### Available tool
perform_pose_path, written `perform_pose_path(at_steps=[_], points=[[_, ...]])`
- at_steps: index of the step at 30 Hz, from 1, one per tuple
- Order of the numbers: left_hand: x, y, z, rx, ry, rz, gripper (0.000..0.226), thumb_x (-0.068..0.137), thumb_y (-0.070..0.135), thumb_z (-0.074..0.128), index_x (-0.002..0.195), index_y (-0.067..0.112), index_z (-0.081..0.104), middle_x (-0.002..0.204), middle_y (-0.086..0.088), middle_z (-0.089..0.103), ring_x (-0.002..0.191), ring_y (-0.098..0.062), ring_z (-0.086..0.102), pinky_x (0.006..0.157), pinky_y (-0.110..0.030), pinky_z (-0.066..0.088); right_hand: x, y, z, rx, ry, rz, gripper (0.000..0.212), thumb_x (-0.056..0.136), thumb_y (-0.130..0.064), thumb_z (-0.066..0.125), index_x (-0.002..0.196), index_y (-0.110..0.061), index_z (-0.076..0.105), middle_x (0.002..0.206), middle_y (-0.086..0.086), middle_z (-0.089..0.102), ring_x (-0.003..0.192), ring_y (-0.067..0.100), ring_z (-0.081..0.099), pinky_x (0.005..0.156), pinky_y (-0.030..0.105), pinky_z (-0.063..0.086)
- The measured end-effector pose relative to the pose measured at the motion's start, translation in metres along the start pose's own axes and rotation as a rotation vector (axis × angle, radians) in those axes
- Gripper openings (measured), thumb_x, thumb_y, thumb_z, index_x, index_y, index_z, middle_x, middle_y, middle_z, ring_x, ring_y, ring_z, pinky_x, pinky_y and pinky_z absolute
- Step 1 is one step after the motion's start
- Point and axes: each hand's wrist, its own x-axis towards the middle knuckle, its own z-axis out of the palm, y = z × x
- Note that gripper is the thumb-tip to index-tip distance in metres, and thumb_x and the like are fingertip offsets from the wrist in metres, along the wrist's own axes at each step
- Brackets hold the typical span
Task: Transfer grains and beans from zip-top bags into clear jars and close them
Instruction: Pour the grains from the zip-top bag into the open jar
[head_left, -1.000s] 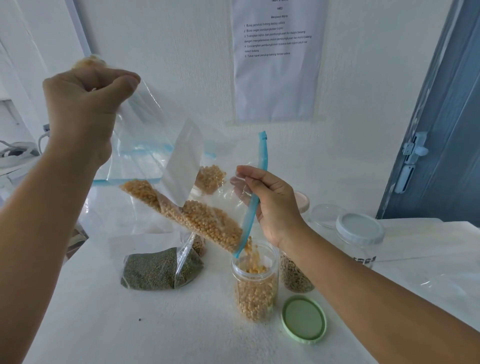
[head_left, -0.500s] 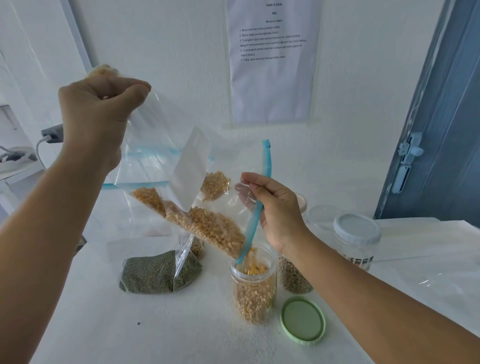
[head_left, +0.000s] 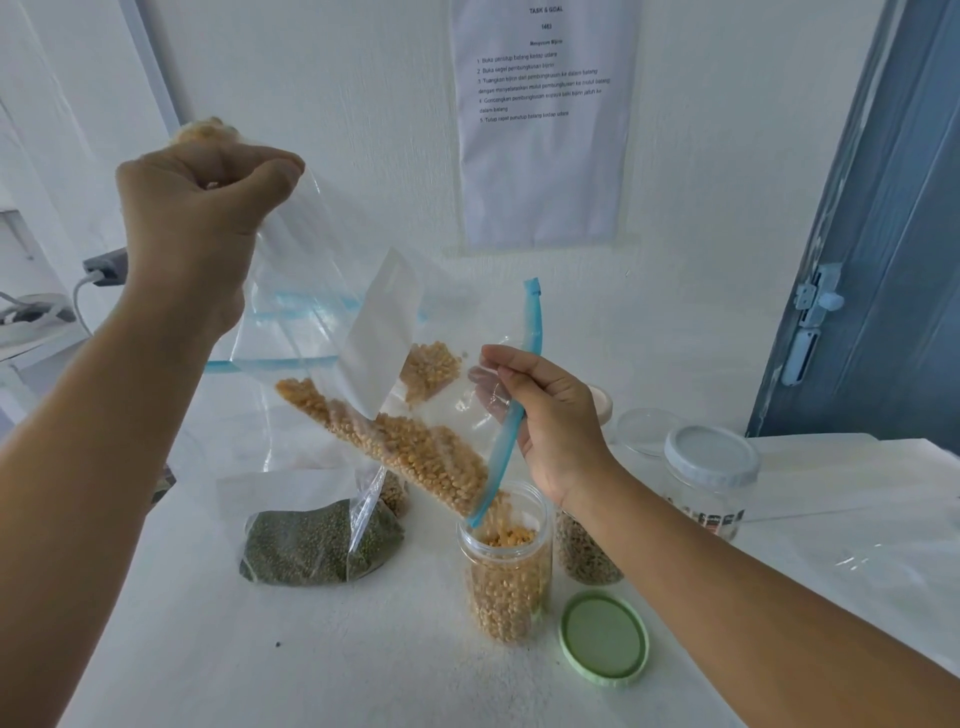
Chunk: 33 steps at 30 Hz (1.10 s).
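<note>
The left hand (head_left: 202, 208) pinches the corn bag (head_left: 363, 374) high above the jar (head_left: 506, 566); the right hand (head_left: 550, 415) pinches its blue zip (head_left: 511, 415). If the zip slips sideways, corn may spill beside the jar.

clear plastic against a matt white table

the bag (head_left: 332, 291) is thin glossy film with a blue plastic zip strip (head_left: 511, 415); below it the jar (head_left: 506, 571) is smooth clear plastic, beside a matt green plastic lid (head_left: 603, 636) on the rough-grained table (head_left: 311, 665).
</note>
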Motion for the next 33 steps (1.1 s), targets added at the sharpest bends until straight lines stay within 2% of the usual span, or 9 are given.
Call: perform_pose_path(at_steps=[5,9,12,14,17,26,33], points=[[0.0,0.002,0.003,0.016,0.006,0.003,0.014,0.078,0.018,0.084,0.079,0.032,0.083,0.071,0.019,0.064,0.092,0.002,0.058,0.083,-0.023,0.044,-0.001,0.001,-0.002,-0.008,0.018,0.008,0.031,0.103,0.005,0.052,0.1,-0.009,0.079,0.101,0.013,0.077,0.102,0.024,0.075,0.089,0.028,0.059],[0.0,0.001,0.006,0.043,0.023,0.003,0.014,0.077,0.02,0.084,0.091,0.018,0.083,0.069,0.02,0.066,0.092,-0.001,0.058,0.083,-0.024,0.044,0.0,0.0,-0.004,0.003,0.033,-0.003,0.033,0.103,0.005,0.052,0.098,-0.01,0.08,0.102,0.016,0.077,0.102,0.026,0.074,0.091,0.029,0.059],[0.002,0.001,0.006,0.034,0.016,0.0,0.01,0.076,0.022,0.085,0.081,0.031,0.084,0.071,0.02,0.068,0.096,-0.003,0.059,0.088,-0.025,0.045,0.001,0.001,-0.003,0.001,0.024,-0.005,0.036,0.103,0.005,0.052,0.095,-0.012,0.082,0.102,0.017,0.077,0.103,0.027,0.073,0.091,0.029,0.059],[0.001,0.0,0.006,0.029,-0.005,0.003,0.014,0.076,0.021,0.085,0.075,0.035,0.083,0.072,0.02,0.068,0.093,-0.002,0.058,0.087,-0.023,0.046,0.0,0.003,-0.003,0.001,0.023,0.003,0.035,0.103,0.005,0.052,0.095,-0.012,0.082,0.102,0.016,0.077,0.103,0.026,0.074,0.09,0.028,0.059],[0.002,0.001,0.006,0.023,-0.003,0.005,0.016,0.077,0.02,0.085,0.074,0.035,0.083,0.072,0.016,0.065,0.088,-0.001,0.057,0.082,-0.021,0.046,0.001,0.002,-0.003,-0.003,0.02,0.003,0.034,0.103,0.004,0.052,0.097,-0.013,0.081,0.102,0.015,0.077,0.103,0.025,0.074,0.089,0.027,0.058],[0.002,0.005,0.01,0.036,-0.024,0.034,0.02,0.077,0.021,0.084,0.073,0.04,0.082,0.078,0.005,0.062,0.086,-0.002,0.055,0.08,-0.019,0.047,0.003,0.001,-0.004,0.003,0.028,-0.008,0.031,0.102,0.004,0.053,0.099,-0.01,0.08,0.103,0.015,0.077,0.103,0.026,0.074,0.09,0.028,0.059],[-0.003,0.001,0.013,0.032,-0.018,0.009,0.015,0.077,0.019,0.084,0.079,0.034,0.082,0.069,0.02,0.065,0.082,0.001,0.058,0.076,-0.018,0.046,-0.001,0.004,-0.006,0.0,0.038,0.005,0.035,0.102,0.004,0.053,0.095,-0.013,0.082,0.102,0.014,0.077,0.101,0.025,0.074,0.088,0.026,0.059]])
